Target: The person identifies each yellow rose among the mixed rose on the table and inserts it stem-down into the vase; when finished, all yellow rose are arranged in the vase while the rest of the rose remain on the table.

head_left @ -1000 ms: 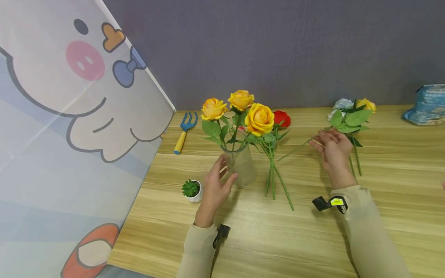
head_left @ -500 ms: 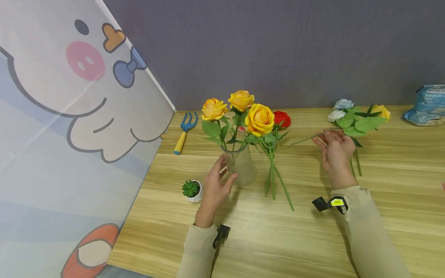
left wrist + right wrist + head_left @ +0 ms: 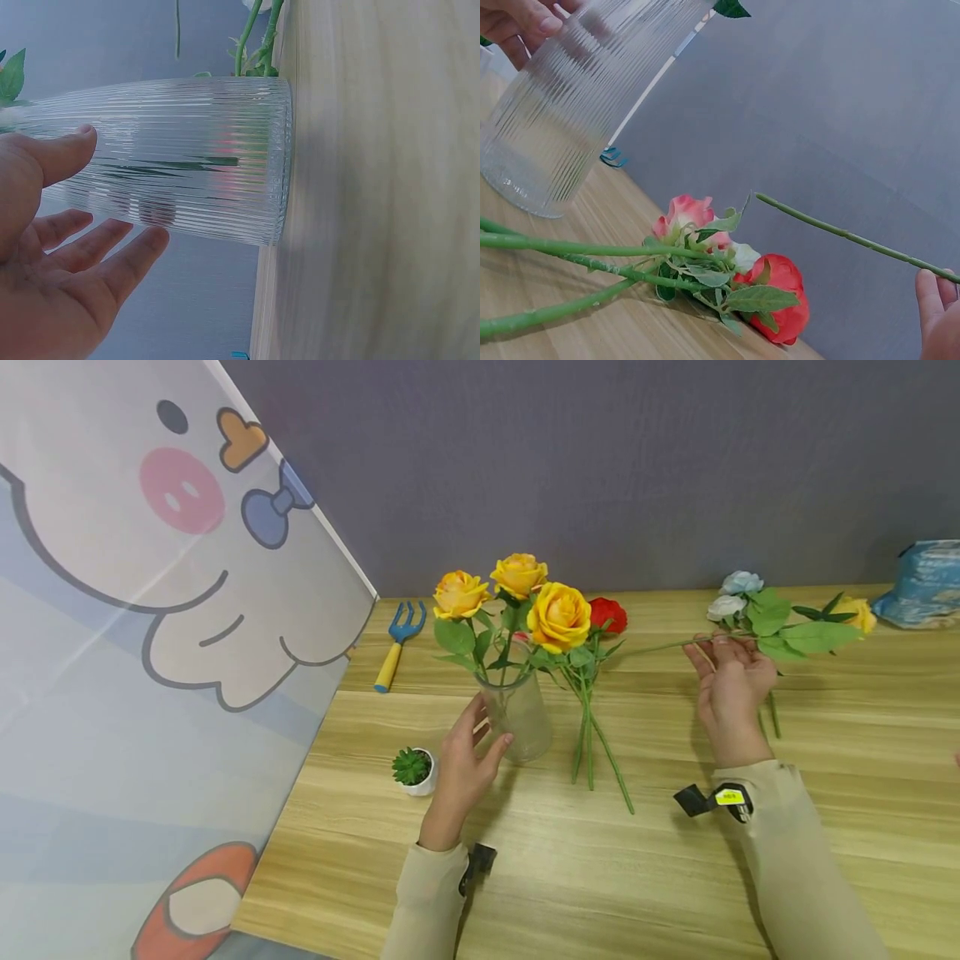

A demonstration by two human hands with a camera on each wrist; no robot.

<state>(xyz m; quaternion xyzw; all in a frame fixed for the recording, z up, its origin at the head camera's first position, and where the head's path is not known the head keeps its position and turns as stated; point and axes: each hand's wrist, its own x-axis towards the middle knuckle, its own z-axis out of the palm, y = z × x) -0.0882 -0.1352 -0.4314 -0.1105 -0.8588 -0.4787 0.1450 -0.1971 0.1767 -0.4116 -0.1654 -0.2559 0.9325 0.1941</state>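
My left hand (image 3: 467,752) holds the ribbed glass vase (image 3: 520,718) on the wooden table (image 3: 675,877), thumb in front and fingers behind. In the left wrist view my thumb rests on the vase (image 3: 187,172). Three yellow roses (image 3: 558,614) stand in it. My right hand (image 3: 731,681) pinches the stem of a yellow rose (image 3: 857,614), held level above the table with the bloom to the right. The right wrist view shows its bare stem (image 3: 840,234) pointing toward the vase (image 3: 570,105).
A red rose (image 3: 609,614) and a pink one (image 3: 686,214) lie right of the vase. Pale roses (image 3: 738,585) lie at the back right beside a blue bag (image 3: 926,585). A blue garden fork (image 3: 397,643), a small potted succulent (image 3: 414,770) and a cartoon panel (image 3: 150,652) are on the left.
My right hand has lifted and swung the yellow rose: its bloom moved right and its stem now lies level. My left hand and the vase have stayed put.
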